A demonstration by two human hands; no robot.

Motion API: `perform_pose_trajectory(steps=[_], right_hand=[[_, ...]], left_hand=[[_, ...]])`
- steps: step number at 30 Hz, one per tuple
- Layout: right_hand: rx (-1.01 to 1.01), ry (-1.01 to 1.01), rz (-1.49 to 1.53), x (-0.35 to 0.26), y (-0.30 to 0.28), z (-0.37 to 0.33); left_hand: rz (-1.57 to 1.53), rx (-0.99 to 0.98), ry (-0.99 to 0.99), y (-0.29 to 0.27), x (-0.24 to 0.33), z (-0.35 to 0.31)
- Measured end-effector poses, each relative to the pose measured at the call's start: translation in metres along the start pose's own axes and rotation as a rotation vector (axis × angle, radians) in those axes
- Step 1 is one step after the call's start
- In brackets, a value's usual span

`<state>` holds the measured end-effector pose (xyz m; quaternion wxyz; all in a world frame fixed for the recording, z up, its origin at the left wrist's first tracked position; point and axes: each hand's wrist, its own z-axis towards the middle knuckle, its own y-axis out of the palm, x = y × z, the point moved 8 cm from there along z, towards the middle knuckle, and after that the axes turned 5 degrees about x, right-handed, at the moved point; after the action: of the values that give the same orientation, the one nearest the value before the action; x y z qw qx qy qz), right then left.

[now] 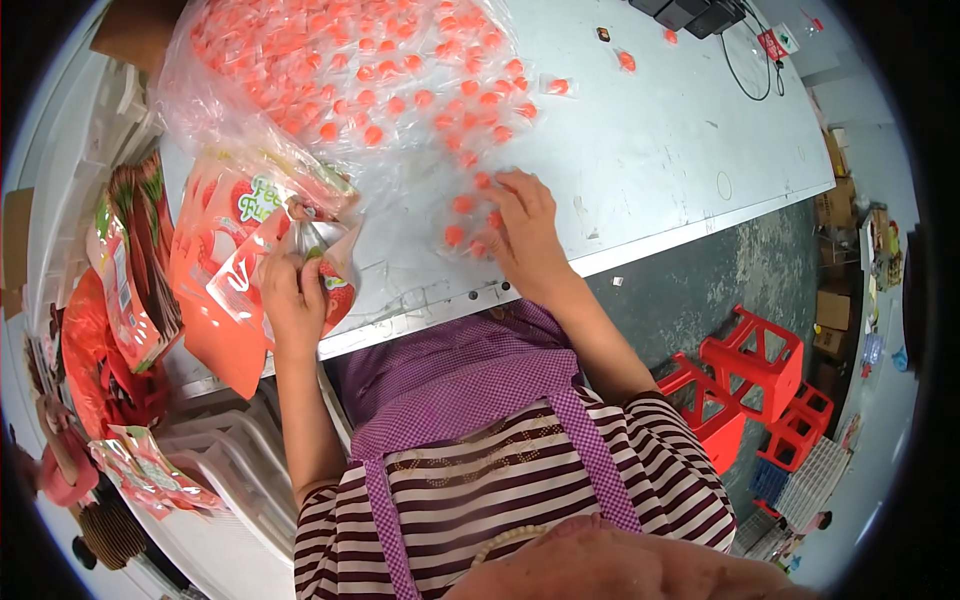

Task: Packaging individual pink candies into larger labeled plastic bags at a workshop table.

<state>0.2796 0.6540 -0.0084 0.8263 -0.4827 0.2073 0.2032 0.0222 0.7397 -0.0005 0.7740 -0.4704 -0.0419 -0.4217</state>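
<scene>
My left hand [296, 297] is closed on the edge of a glossy red pouch [341, 294] printed with strawberries, at the table's near edge. The pouch's mouth looks parted beside my fingertips. Under and behind it lie more flat red pouches [212, 240]. My right hand [533, 240] rests with bent fingers over a few individually wrapped red candies [458, 228] in clear wrappers, touching those at its left side. From there a trail of candies runs up to a large heap of wrapped candies [330, 60] on a clear plastic bag [225, 110].
The pale table [650, 170] has a few stray candies [558, 87] and a black device [695, 12] with a cable at the far right. Stacked pouches [135, 260] and white plastic bins [230, 450] stand on the left. Red stools [755, 365] are on the floor at right.
</scene>
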Motion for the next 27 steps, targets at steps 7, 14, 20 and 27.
perform_pose_trajectory(steps=[7,14,20,27], right_hand=[[-0.008,-0.016,-0.006,-0.011,0.004,0.031],[-0.165,-0.083,-0.151,-0.010,0.031,0.059],[-0.197,-0.073,-0.128,-0.014,0.024,0.038],[-0.187,-0.012,-0.021,-0.019,0.017,0.025]], left_hand=[[0.004,-0.002,0.011,0.000,0.001,-0.002],[-0.004,-0.001,-0.002,0.001,-0.002,-0.003],[0.001,-0.004,0.006,0.000,0.001,0.000],[0.004,-0.016,-0.001,0.001,-0.003,-0.002]])
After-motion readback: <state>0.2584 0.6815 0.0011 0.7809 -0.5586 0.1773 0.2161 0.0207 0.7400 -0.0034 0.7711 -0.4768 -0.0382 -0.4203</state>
